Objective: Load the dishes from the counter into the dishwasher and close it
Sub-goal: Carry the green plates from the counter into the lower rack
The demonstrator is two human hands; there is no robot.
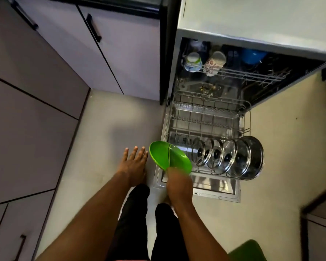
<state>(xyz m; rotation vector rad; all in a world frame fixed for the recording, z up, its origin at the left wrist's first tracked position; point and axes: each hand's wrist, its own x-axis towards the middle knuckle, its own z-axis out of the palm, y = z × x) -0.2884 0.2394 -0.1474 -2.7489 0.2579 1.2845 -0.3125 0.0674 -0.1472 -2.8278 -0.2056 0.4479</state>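
Now the right hand (179, 183) grips two green plates (167, 157) over the lower rack (205, 117), left hand (134, 161) spread free beside; tilted together, they could slip or knock the glass lids (228, 157).

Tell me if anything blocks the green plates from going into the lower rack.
Nothing visible does. The green plates, held in the right hand, hang at the lower rack's front left corner, and the rows behind them show no dishes. The glass lids fill only the front row to their right.
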